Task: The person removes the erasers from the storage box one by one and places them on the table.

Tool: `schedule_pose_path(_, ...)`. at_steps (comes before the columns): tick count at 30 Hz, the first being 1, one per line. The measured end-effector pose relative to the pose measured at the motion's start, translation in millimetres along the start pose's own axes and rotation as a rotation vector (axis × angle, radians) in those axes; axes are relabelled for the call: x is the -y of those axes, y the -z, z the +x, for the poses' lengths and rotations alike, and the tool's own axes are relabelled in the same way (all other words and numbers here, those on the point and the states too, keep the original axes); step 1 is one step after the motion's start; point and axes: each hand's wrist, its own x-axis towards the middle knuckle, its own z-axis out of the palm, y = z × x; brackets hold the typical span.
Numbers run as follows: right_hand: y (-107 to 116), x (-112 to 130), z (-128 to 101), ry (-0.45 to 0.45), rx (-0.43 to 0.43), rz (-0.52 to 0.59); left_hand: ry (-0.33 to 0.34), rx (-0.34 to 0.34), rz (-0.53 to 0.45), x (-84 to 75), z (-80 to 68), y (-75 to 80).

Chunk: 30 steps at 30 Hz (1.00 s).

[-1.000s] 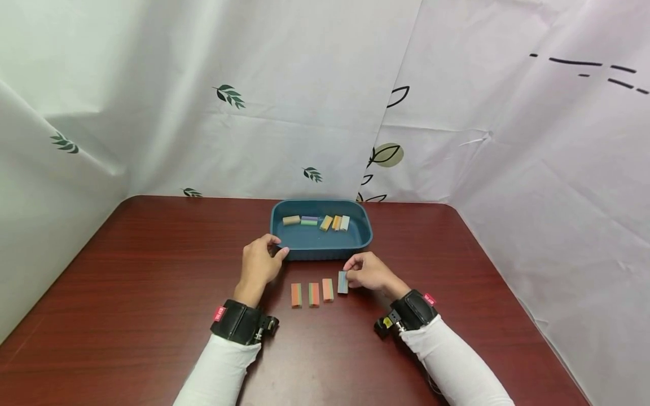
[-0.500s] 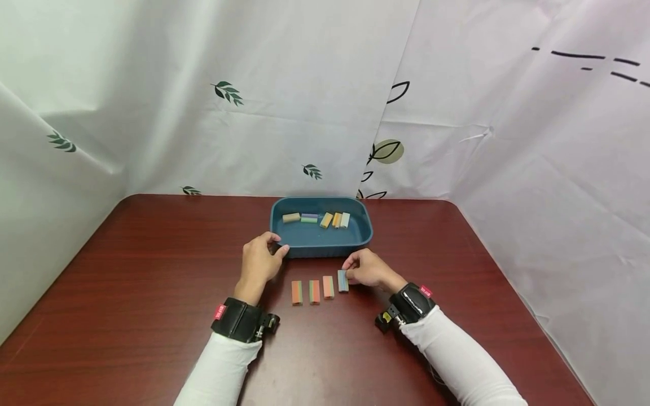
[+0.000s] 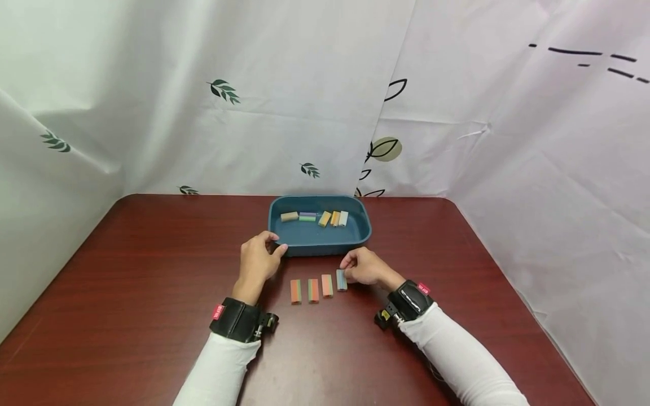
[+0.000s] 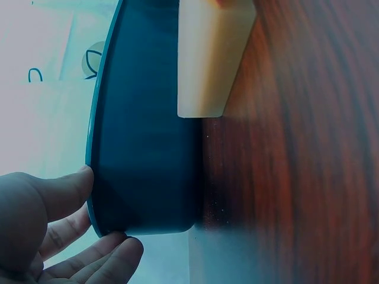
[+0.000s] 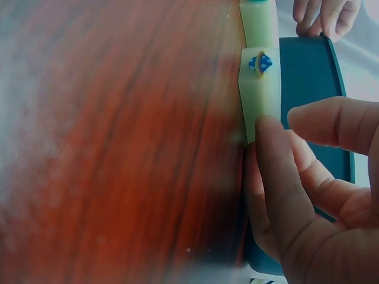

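Observation:
At the tray's near left corner, my left hand (image 3: 258,260) holds the rim of the blue tray (image 3: 320,250), thumb on one side of the corner and fingers around the other. My right hand (image 3: 367,267) is at a small blue striped block (image 3: 341,281), the right end of a row on the table. In the right wrist view one fingertip touches the end of a pale block (image 5: 259,100) with a planet picture, while another finger stays apart above it. To its left lie a pink-and-green block (image 3: 327,286) and two orange-and-green blocks, with one orange-and-green block (image 3: 295,292) leftmost.
Inside the tray are several more blocks, among them a beige block (image 3: 289,216), a purple-and-green block (image 3: 307,216) and a white block (image 3: 343,219). The dark red table (image 3: 167,270) ends at a white patterned curtain (image 3: 264,135) behind and at both sides.

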Motion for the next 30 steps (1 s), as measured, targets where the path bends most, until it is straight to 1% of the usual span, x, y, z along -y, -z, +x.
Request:
schedule_pose_path(2, 0, 1, 1, 0.009, 0.005, 0.000, 0.001, -0.003, 0.003, 0.5, 0.5, -0.1)
schedule_pose_path(4, 3, 4, 1, 0.035, -0.004, -0.029, -0.012, -0.014, -0.003, -0.3, 2.4, 0.0)
schedule_pose_path(8, 9, 9, 0, 0.123, -0.032, -0.167, -0.028, -0.026, -0.018, -2.7, 5.9, 0.4)
schedule_pose_path(11, 12, 13, -1, 0.197, -0.014, -0.231, -0.005, -0.011, -0.012, -2.2, 4.6, 0.1)
schedule_pose_path(14, 14, 18, -1, 0.276, -0.021, -0.239, 0.004, -0.005, -0.011, -1.3, 2.5, -0.4)
schedule_pose_path(17, 19, 25, 1, 0.339, -0.063, -0.232, 0.002, -0.005, -0.011, -1.3, 1.3, -0.8)
schedule_pose_path(20, 27, 31, 5, 0.377, -0.107, -0.238, -0.001, -0.004, -0.010, -1.6, 1.3, -1.5)
schedule_pose_path(25, 39, 40, 17, 0.395, -0.156, -0.252, 0.003, 0.006, -0.007, -2.0, 1.0, -2.7)
schedule_pose_path(30, 43, 46, 31, 0.414, -0.191, -0.277, 0.004, 0.002, -0.001, -1.9, 2.6, -2.6)
